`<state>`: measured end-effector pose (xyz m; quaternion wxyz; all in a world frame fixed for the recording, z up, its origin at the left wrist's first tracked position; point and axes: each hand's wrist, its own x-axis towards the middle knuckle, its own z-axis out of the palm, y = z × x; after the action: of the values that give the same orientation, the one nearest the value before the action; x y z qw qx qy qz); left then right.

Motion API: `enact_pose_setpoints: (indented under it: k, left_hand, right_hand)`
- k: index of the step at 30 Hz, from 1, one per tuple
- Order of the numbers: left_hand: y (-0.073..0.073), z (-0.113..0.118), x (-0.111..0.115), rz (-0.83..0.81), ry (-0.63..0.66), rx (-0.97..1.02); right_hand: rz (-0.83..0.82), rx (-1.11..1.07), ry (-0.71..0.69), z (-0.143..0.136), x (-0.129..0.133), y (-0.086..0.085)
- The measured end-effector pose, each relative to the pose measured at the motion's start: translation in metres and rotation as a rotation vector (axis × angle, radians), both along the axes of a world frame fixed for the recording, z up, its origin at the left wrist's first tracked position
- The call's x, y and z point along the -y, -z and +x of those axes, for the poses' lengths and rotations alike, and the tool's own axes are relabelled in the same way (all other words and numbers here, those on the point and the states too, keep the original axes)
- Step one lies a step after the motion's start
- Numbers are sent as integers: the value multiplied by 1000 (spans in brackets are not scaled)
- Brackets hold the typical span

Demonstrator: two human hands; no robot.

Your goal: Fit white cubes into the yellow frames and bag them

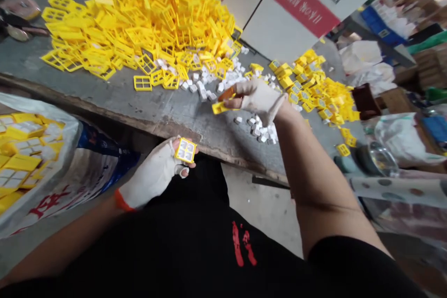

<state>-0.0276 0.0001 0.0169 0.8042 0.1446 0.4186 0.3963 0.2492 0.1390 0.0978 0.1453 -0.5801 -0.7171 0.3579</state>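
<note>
My left hand (pixel 157 167), in a white fingerless glove with an orange cuff, is closed on a yellow frame with white squares in its four openings (pixel 185 150), near the table's front edge. Over the table my right hand (pixel 254 98), gloved in white too, pinches a yellow plastic piece (pixel 220 107) whose exact form is blurred. Small white blocks (pixel 201 89) lie scattered behind the right hand, and more white blocks (pixel 260 129) lie beneath it. A large heap of yellow window-like frames (pixel 139 28) covers the table beyond.
Right of my right hand lies a pile of yellow pieces with grey insides (pixel 314 88). A large printed carton (pixel 289 9) stands at the back. At the left, an open sack (pixel 75 158) holds filled yellow pieces. A metal bowl (pixel 380 158) and plastic bags (pixel 398 137) sit at the right.
</note>
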Motion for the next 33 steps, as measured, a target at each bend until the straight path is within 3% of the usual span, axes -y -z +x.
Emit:
enact_pose_setpoints:
  k: [2, 4, 7, 9, 12, 16, 18, 24, 33]
  left_hand:
    - [-4, 3, 2, -9, 14, -20]
    - [-7, 8, 5, -4, 43, -40]
    - [-8, 13, 8, 31, 90, -52]
    - [-6, 15, 9, 58, 88, -45]
    - [-1, 14, 8, 92, 48, -25]
    - [4, 16, 6, 137, 4, -13]
    - [5, 19, 5, 165, 13, 2]
    - [1, 27, 10, 184, 66, 28]
    - [-11, 34, 14, 195, 103, -40]
  right_hand:
    - [-169, -13, -20, 4, 24, 16]
    - [-254, -21, 54, 1, 34, 37]
    - [-121, 48, 199, -3, 31, 65]
    - [36, 169, 194, 0, 27, 73]
    - [230, 376, 23, 11, 30, 74]
    - [287, 538, -185, 19, 53, 72]
    - [354, 473, -197, 16, 71, 68]
    - [604, 3, -289, 0, 126, 53]
    - [616, -62, -322, -6, 135, 54]
